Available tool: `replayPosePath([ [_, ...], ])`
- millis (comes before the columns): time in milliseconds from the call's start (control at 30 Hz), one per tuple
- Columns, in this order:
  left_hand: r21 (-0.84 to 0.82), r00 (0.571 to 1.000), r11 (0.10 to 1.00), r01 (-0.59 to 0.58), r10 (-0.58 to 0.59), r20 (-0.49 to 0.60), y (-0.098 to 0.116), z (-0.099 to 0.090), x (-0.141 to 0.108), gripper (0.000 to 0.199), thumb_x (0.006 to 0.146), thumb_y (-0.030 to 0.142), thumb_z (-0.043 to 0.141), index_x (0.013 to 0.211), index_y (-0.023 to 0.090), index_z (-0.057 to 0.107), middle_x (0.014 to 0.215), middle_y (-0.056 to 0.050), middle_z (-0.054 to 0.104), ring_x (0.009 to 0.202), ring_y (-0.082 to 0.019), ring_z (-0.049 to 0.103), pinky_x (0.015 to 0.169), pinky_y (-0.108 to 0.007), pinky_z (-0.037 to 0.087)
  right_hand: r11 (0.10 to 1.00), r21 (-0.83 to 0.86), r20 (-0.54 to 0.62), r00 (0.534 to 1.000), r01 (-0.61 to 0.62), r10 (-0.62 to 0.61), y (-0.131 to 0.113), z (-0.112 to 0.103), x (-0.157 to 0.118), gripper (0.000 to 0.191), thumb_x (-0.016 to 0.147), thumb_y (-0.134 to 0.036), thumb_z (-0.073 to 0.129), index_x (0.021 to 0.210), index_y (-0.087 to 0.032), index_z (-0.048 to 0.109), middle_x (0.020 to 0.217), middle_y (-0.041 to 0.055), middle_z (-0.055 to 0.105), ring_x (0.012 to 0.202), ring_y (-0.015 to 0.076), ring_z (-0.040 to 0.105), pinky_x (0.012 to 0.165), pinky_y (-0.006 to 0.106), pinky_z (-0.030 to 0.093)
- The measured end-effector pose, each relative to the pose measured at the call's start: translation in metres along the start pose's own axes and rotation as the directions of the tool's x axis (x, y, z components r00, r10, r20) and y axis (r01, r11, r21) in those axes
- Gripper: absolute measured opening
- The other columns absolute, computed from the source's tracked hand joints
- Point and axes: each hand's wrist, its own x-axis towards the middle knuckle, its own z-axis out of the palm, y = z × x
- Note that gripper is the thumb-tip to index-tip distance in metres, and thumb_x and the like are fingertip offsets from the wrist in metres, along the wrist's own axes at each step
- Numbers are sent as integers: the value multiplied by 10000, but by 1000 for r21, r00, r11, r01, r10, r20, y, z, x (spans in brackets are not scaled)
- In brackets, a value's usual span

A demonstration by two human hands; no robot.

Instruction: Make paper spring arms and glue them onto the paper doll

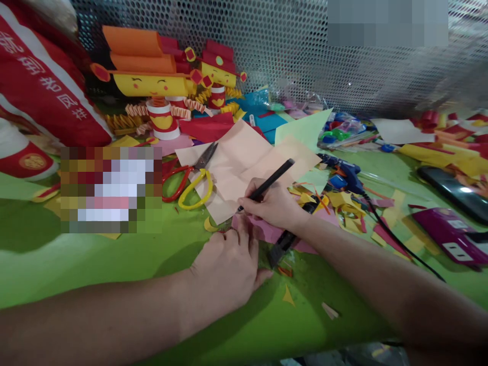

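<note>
A black pen (271, 179) is held in my right hand (272, 203), its tip pointing down at the lower edge of a creased peach paper sheet (244, 152). Just below, my left hand (232, 254) lies on the table with its fingertips close to the pen tip, near a pink paper piece (269, 230); what lies under the fingers is hidden. Scissors (196, 175) with one red and one yellow handle loop rest open-bladed on the left side of the sheet. A black tool (284, 246), perhaps a cutter, lies beneath my right wrist.
Paper figures (152, 86) stand at the back left beside a red bag (46, 76). A blue glue gun (348, 170) with its cord, paper scraps (348, 208), a purple power socket (450, 234) and a black case (452, 190) are on the right of the green table (145, 259).
</note>
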Motion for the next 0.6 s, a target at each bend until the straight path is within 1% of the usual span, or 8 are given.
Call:
replayPosePath([
  [400, -7, 1000, 1000, 1, -1, -3, 0, 0, 0, 588, 862, 488, 369, 1166, 23, 562, 1136, -316, 565, 738, -283, 630, 531, -345, 478, 998, 44, -4, 999, -54, 54, -1, 0, -1, 143, 699, -212, 561, 619, -193, 443, 472, -66, 482, 379, 69, 479, 386, 195, 366],
  [600, -13, 1000, 1000, -1, 1, 25, 0, -1, 1, 598, 860, 498, 366, 1174, 25, 555, 1150, -320, 554, 740, -289, 628, 523, -346, 470, 999, 20, -32, 999, -43, 44, 0, 0, -1, 144, 695, -204, 567, 613, -189, 449, 482, -62, 484, 390, 65, 479, 395, 194, 371],
])
